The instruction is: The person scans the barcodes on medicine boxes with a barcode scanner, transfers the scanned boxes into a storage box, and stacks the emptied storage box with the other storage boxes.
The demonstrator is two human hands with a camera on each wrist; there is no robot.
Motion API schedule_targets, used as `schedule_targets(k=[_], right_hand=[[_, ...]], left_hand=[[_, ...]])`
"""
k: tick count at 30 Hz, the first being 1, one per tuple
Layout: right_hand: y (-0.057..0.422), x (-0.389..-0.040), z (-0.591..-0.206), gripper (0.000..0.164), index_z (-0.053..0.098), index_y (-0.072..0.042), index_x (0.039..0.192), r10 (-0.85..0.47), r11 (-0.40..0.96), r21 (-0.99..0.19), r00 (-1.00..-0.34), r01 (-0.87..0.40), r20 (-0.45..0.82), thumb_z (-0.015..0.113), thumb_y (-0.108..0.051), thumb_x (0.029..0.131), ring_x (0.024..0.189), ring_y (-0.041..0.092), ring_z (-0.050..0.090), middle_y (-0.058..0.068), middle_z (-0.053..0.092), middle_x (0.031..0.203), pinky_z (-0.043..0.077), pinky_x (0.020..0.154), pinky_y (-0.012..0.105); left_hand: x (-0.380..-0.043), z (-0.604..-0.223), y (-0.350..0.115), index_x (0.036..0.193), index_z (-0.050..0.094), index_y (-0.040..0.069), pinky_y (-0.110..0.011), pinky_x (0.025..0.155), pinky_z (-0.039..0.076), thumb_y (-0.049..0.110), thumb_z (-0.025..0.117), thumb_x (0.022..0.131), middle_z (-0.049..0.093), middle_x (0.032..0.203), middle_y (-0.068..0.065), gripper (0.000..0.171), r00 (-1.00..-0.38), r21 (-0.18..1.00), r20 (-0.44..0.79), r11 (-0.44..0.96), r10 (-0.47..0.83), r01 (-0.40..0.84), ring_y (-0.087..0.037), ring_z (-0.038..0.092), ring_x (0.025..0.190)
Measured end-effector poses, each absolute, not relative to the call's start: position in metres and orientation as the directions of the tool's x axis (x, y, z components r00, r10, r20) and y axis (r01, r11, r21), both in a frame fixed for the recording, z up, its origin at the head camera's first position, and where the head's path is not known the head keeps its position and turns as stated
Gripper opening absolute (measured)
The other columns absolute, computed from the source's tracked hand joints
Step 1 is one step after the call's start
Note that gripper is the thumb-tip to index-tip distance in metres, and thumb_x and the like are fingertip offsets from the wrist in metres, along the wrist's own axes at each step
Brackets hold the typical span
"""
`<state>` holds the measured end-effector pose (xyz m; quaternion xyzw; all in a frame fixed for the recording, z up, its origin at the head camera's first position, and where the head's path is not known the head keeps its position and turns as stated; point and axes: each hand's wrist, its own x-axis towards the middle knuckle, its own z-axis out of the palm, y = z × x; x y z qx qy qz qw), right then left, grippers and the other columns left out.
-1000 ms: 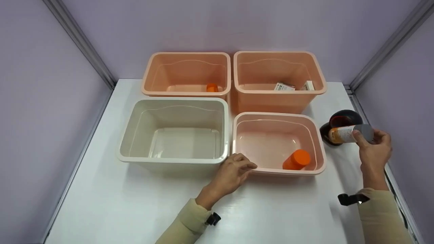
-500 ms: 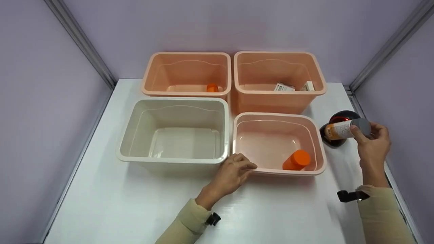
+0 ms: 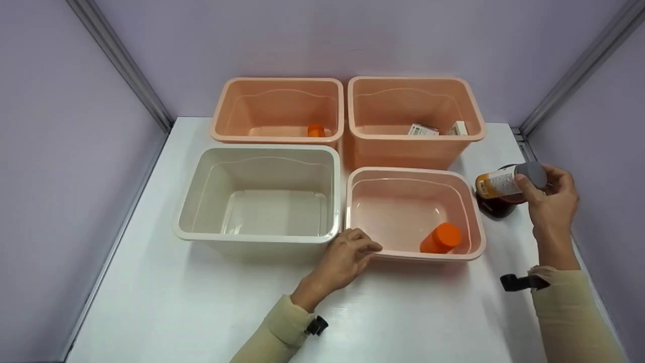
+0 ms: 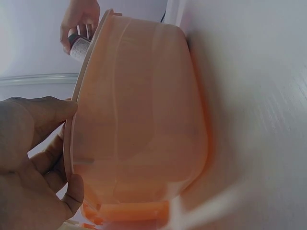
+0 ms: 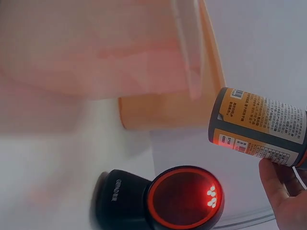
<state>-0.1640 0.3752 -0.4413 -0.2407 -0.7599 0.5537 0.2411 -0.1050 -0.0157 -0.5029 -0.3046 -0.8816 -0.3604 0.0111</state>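
Observation:
My right hand (image 3: 554,209) grips a bottle (image 3: 496,182) by its grey cap. The bottle is tilted, with an orange and white printed label. In the right wrist view the label shows a barcode and red light on its lower side. Below it is a black desktop barcode scanner (image 5: 184,197) with a red ring and lit spots; from above, the bottle partly covers it. My left hand (image 3: 342,259) pinches the rim of the low pink bin (image 3: 393,214) near its front left corner. An orange bottle (image 3: 441,238) leans inside that bin.
A white bin (image 3: 274,214) stands left of the pink one. Behind are two peach bins: the left bin (image 3: 277,108) holds an orange item (image 3: 316,131), the right bin (image 3: 403,111) two small boxes (image 3: 423,129). Lilac panels surround the white table (image 3: 201,302).
My right hand has moved the bottle away from me and slightly left, over the scanner, which it now covers more. The left hand has stayed on the bin's rim.

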Motion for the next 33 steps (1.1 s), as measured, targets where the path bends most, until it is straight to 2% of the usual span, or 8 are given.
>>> schedule_targets(k=[4,12,16,19,23,27,29,33], right_hand=[[0.369,-0.167,-0.435,0.051,0.058,-0.017,0.131,0.590,0.336,-0.937,-0.797,0.096,0.129,0.079,-0.019,0.085,0.103,0.001,0.053,-0.018,0.054,0.108,0.045,0.088,0.016],[0.351,-0.173,-0.424,0.051,0.057,-0.019,0.132,0.511,0.356,-0.931,-0.851,0.078,0.124,0.078,-0.023,0.086,0.102,0.002,0.054,-0.016,0.055,0.111,0.044,0.088,0.016],[0.342,-0.175,-0.418,0.051,0.056,-0.020,0.129,0.443,0.266,-0.963,-0.892,0.036,0.089,0.080,-0.021,0.085,0.101,0.006,0.055,-0.011,0.055,0.111,0.053,0.074,0.012],[0.337,-0.177,-0.414,0.050,0.054,-0.021,0.128,0.392,0.212,-0.977,-0.918,0.019,0.067,0.080,-0.020,0.085,0.101,0.008,0.055,-0.007,0.054,0.111,0.056,0.065,0.013],[0.330,-0.182,-0.412,0.047,0.055,-0.021,0.127,0.363,0.277,-0.961,-0.927,0.005,0.100,0.078,-0.021,0.087,0.098,0.008,0.055,-0.008,0.055,0.110,0.052,0.066,0.011],[0.320,-0.188,-0.412,0.043,0.056,-0.019,0.127,0.353,0.359,-0.933,-0.923,-0.021,0.156,0.076,-0.021,0.088,0.096,0.006,0.055,-0.011,0.056,0.108,0.048,0.074,0.014],[0.315,-0.190,-0.411,0.042,0.057,-0.017,0.127,0.337,0.385,-0.921,-0.922,-0.051,0.192,0.075,-0.021,0.089,0.098,0.005,0.056,-0.012,0.057,0.108,0.047,0.081,0.014],[0.305,-0.196,-0.409,0.044,0.058,-0.015,0.128,0.301,0.392,-0.915,-0.926,-0.096,0.226,0.076,-0.022,0.088,0.104,0.005,0.056,-0.012,0.057,0.110,0.047,0.085,0.014]], left_hand=[[-0.105,-0.504,-0.016,0.110,0.075,0.020,-0.032,0.100,0.046,0.015,0.068,0.095,0.064,0.101,0.004,0.017,-0.809,0.638,0.242,0.540,0.536,0.548,-0.015,0.058,0.105],[-0.105,-0.505,-0.015,0.109,0.075,0.021,-0.031,0.099,0.045,0.015,0.068,0.095,0.064,0.102,0.005,0.017,-0.818,0.647,0.231,0.545,0.527,0.534,-0.014,0.057,0.107],[-0.104,-0.505,-0.015,0.109,0.075,0.022,-0.032,0.098,0.045,0.016,0.068,0.095,0.064,0.102,0.006,0.017,-0.824,0.649,0.218,0.553,0.523,0.522,-0.014,0.057,0.108],[-0.104,-0.505,-0.015,0.109,0.075,0.021,-0.032,0.098,0.046,0.016,0.068,0.095,0.064,0.102,0.006,0.017,-0.824,0.650,0.219,0.552,0.522,0.522,-0.014,0.058,0.108],[-0.104,-0.505,-0.015,0.109,0.075,0.021,-0.032,0.098,0.046,0.016,0.068,0.095,0.065,0.102,0.005,0.017,-0.823,0.649,0.227,0.549,0.521,0.527,-0.014,0.058,0.107],[-0.105,-0.506,-0.014,0.108,0.075,0.020,-0.032,0.098,0.046,0.016,0.068,0.095,0.065,0.101,0.005,0.016,-0.817,0.644,0.241,0.544,0.523,0.538,-0.014,0.059,0.106],[-0.106,-0.506,-0.014,0.108,0.076,0.020,-0.031,0.098,0.046,0.015,0.068,0.095,0.065,0.100,0.005,0.016,-0.813,0.641,0.252,0.539,0.525,0.546,-0.014,0.058,0.106],[-0.107,-0.506,-0.015,0.108,0.076,0.019,-0.031,0.098,0.046,0.015,0.069,0.094,0.064,0.100,0.005,0.016,-0.804,0.624,0.269,0.539,0.531,0.565,-0.015,0.059,0.103]])
